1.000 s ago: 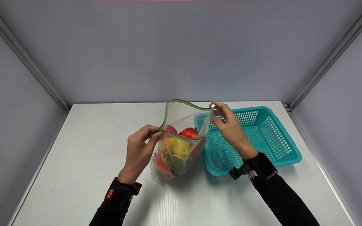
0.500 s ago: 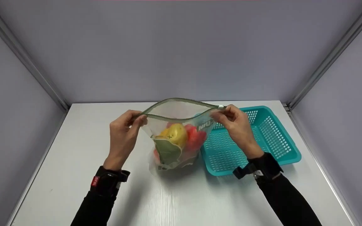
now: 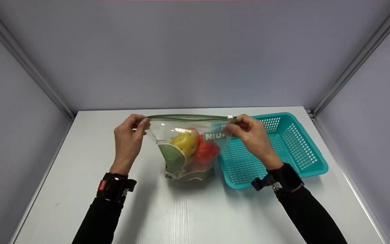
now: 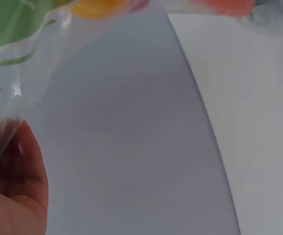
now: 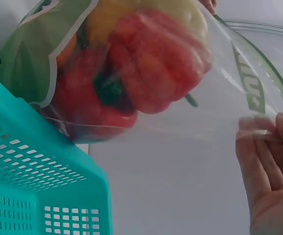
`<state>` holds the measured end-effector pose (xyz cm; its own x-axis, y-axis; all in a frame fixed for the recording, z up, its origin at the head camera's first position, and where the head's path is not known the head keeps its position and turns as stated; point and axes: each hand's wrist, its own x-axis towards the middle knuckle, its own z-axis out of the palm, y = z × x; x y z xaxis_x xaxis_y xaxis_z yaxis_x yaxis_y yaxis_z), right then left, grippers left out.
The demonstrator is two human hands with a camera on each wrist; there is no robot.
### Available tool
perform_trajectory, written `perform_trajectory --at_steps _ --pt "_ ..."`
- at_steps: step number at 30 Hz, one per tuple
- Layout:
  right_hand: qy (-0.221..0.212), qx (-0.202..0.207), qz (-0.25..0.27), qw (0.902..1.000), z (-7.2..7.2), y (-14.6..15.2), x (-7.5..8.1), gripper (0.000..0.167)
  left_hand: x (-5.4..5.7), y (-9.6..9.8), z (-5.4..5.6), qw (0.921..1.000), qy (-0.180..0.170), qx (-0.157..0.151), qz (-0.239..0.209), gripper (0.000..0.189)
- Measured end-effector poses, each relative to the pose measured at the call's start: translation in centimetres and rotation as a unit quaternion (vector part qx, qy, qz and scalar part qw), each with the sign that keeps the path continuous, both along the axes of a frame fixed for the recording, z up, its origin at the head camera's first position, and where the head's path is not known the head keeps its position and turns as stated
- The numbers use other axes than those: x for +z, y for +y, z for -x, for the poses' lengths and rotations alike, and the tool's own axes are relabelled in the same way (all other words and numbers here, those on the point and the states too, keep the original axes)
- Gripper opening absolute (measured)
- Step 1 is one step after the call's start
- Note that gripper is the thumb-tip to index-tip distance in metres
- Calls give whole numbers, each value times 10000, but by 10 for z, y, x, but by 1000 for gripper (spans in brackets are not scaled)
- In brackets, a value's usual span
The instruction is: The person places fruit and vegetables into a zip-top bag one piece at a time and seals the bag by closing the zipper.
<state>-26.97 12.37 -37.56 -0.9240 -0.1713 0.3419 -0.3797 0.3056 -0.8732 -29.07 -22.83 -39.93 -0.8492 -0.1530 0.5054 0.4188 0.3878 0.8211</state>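
Observation:
A clear zip bag (image 3: 195,171) with a green-edged mouth hangs between both hands, its top edge pulled straight and nearly level. Inside it lie a yellow bell pepper (image 3: 185,142) and red bell peppers (image 5: 156,58); the lower contents are partly hidden by a green print. The left hand (image 3: 129,140) pinches the bag's top left corner between thumb and fingers. At the top right corner the right hand (image 3: 254,140) pinches the other end, beside a white slider (image 3: 230,117) on the zip. Whether the bag's bottom touches the table cannot be told.
A turquoise perforated basket (image 3: 305,149) stands on the white table (image 3: 80,189) right of the bag, under the right hand and forearm. Grey panels (image 3: 195,54) enclose the table at the back and both sides.
The left hand has moved left and up, and the right hand slightly right. The bag's mouth, wide and round before, is now drawn into a narrow straight line, and its printed front faces forward.

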Motion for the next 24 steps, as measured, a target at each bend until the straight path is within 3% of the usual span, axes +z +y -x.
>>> perform_trajectory --at_steps 5,10,12,14,16,19,21,24 --pt "32 104 58 9999 3 -2 4 15 -7 4 0 9995 -150 278 60 14" --pt "27 -123 128 9998 3 -8 5 15 -7 13 -1 9985 -68 539 -13 13" --pt "-6 -267 209 9994 3 -12 4 17 -8 22 -2 9974 86 717 41 16" --pt "-21 -425 249 9988 2 -14 3 18 -8 35 -5 9944 475 915 250 24" --pt "-44 -541 242 9982 2 -17 3 18 -6 50 -9 9865 1044 1074 654 32" --pt "-93 -678 262 9973 1 -19 4 16 2 74 -15 9655 1928 1133 1333 33" --pt "-131 -705 294 9970 0 -19 4 15 10 90 -19 9543 2294 888 1696 30" --pt "-142 -692 360 9969 -1 -19 4 13 24 111 -22 9449 2431 281 2176 20"
